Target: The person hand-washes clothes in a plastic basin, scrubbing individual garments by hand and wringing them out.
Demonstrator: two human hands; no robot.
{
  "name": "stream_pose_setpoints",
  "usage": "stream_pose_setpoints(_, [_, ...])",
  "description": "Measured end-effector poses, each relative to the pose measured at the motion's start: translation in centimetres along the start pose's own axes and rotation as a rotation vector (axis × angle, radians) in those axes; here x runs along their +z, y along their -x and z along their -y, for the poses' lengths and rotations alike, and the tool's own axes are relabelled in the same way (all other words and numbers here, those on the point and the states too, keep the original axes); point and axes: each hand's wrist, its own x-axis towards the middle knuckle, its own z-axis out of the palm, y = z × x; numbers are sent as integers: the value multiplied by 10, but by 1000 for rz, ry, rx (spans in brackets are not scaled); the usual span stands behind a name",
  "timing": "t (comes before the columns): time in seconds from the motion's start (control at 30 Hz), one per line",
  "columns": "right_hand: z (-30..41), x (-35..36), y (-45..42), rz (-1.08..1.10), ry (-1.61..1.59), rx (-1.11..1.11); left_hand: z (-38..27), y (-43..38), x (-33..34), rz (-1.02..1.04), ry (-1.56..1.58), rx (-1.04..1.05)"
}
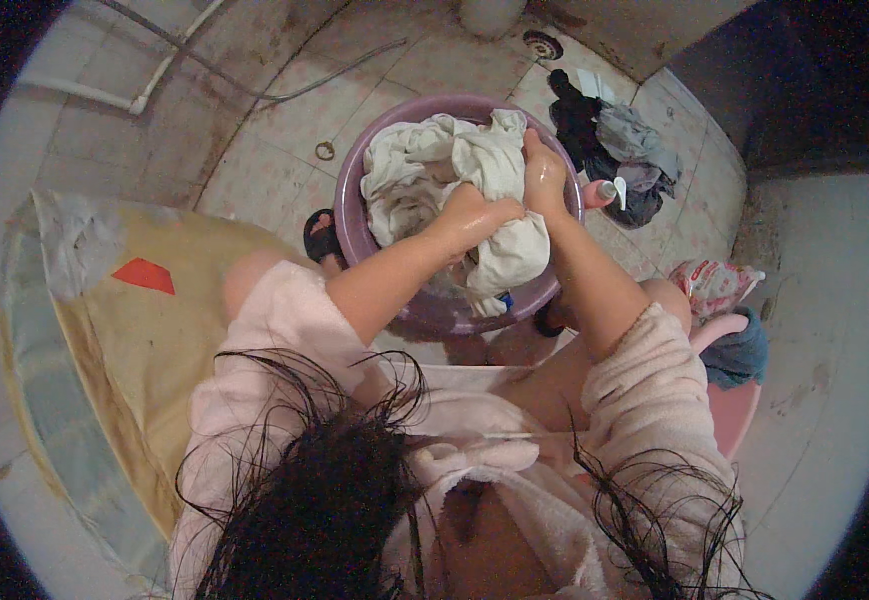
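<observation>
A purple plastic basin (458,324) stands on the tiled floor between my feet. Wet white cloth (404,154), seemingly a garment, is bunched inside it. My left hand (476,217) grips a thick fold of this cloth near the middle of the basin. At the basin's right side, my right hand (543,172) has hold of the same fold by its upper part. Both hands look wet. A small blue patch (506,301) shows at the cloth's lower end. Folds of cloth hide some of my fingertips.
A pink pump bottle (599,193) touches the basin's right side. Dark and grey clothes (633,142) lie beyond it, near a floor drain (542,45). Right of my knee are a printed plastic bag (716,285) and a pink tub (738,412) with blue cloth. A yellowish sheet-covered object (149,337) stands left.
</observation>
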Motion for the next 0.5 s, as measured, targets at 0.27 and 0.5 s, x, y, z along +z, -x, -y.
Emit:
stream_pose_setpoints(0.27, [-12, 11, -19, 284, 267, 218, 25, -24, -11, -20, -60, 53])
stream_pose_setpoints(0.5, [54, -4, 15, 720, 69, 306, -12, -13, -28, 18, -747, 105])
